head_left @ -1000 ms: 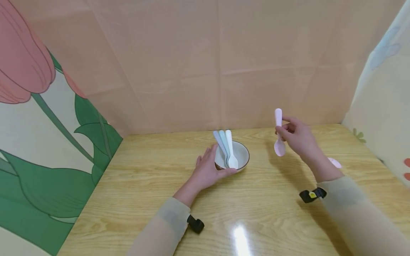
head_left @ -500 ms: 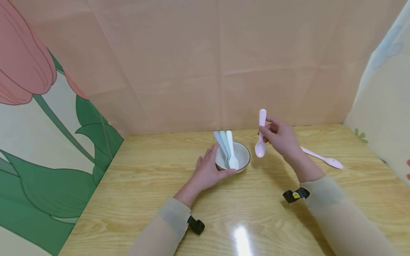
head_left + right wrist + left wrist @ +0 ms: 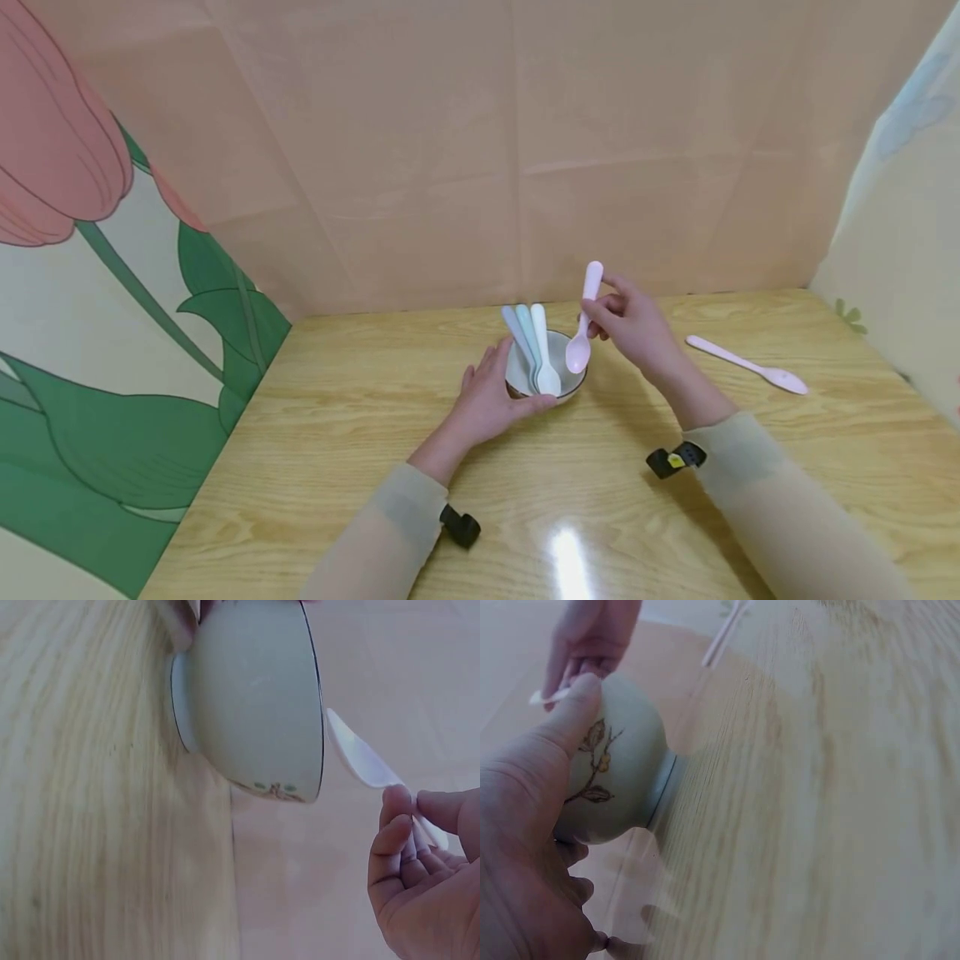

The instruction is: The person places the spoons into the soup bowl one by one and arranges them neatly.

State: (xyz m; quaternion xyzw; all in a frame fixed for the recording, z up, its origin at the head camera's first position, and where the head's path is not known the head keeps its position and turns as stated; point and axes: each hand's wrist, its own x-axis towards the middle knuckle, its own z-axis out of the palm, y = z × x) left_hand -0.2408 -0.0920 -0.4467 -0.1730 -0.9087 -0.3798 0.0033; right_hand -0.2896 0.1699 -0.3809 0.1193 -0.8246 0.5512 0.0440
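My left hand (image 3: 486, 402) grips the side of a white bowl (image 3: 561, 343) with a dark rim, thumb at the near edge. The left wrist view shows a leafy branch pattern on the bowl's outer wall (image 3: 630, 769). Inside it lean a lilac spoon (image 3: 513, 324), a light blue spoon (image 3: 527, 332) and a white spoon (image 3: 547, 380), handles up. With thumb and fingertips, my right hand (image 3: 637, 333) pinches a pink spoon (image 3: 577, 354) by its handle, scoop down. That scoop overlaps the bowl's right rim in the head view; in the right wrist view, the spoon's tip (image 3: 349, 742) is just outside the rim.
A second pink spoon (image 3: 742, 363) lies on the wooden table (image 3: 337, 392) to the right. A peach-coloured backdrop (image 3: 405, 167) stands along the table's far edge. Printed sheets with a tulip (image 3: 67, 125) on the left and pale shapes on the right flank the table.
My right hand has carried the pink spoon leftward to the bowl, and its scoop has tilted. The pink spoon on the table has come into full view. My left hand stays on the bowl.
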